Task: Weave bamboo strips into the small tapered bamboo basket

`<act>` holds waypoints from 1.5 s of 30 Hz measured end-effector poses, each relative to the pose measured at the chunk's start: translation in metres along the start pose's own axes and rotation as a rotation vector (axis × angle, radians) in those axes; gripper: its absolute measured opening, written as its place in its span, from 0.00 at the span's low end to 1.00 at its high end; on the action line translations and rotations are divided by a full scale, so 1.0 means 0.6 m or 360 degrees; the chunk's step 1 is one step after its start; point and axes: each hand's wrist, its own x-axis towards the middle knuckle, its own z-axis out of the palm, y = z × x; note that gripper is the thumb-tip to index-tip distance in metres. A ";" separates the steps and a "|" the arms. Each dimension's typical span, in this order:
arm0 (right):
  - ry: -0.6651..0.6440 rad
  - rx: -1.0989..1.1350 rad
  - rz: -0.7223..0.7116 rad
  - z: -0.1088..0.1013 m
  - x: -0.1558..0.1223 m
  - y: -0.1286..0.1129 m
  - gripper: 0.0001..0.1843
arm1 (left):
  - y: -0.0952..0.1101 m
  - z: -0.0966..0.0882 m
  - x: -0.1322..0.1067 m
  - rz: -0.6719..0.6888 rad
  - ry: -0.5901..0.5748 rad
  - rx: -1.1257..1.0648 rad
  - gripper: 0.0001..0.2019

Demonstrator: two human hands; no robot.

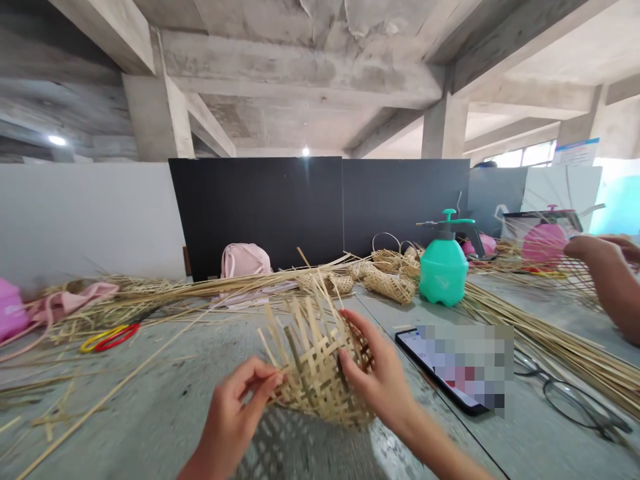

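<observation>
Here the left hand (240, 400) angles inward, thumb and forefinger closed in a tight pinch on the left edge of a half-woven basket (325, 377). Held between both hands over the desk (165, 393), the basket crosses flat, pale strips in an open lattice, loose ends bristling upward. The right hand (377, 373) curls half-open around its right side, gripping it, thumb on the front. Farther right bulges a smooth green plastic sprayer (443, 272).

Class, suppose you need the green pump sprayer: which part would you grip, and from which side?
Probably the dark handle of the green pump sprayer, coming from the right: it slants down there, standing out beyond the bottle, while the nozzle points left.
</observation>
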 end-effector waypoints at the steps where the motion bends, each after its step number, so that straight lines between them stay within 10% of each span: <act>1: 0.0003 0.0033 -0.0032 0.001 -0.003 -0.004 0.26 | -0.002 -0.001 -0.014 0.0148 0.0089 0.0081 0.09; 8: 0.0009 0.0142 -0.0358 0.000 -0.015 -0.013 0.33 | -0.031 0.003 -0.065 0.0849 0.0255 0.0554 0.05; 19: 0.0056 0.0202 -0.0391 0.011 -0.015 0.002 0.32 | -0.039 0.008 -0.077 0.0785 0.0029 0.0555 0.06; 34: -0.0039 0.0108 0.0027 -0.004 0.003 0.014 0.25 | -0.052 -0.001 -0.055 0.0587 0.0209 0.0449 0.06; 45: -0.0045 0.0188 0.0020 -0.015 0.014 0.006 0.16 | -0.054 -0.019 -0.059 0.0892 0.0209 0.0765 0.04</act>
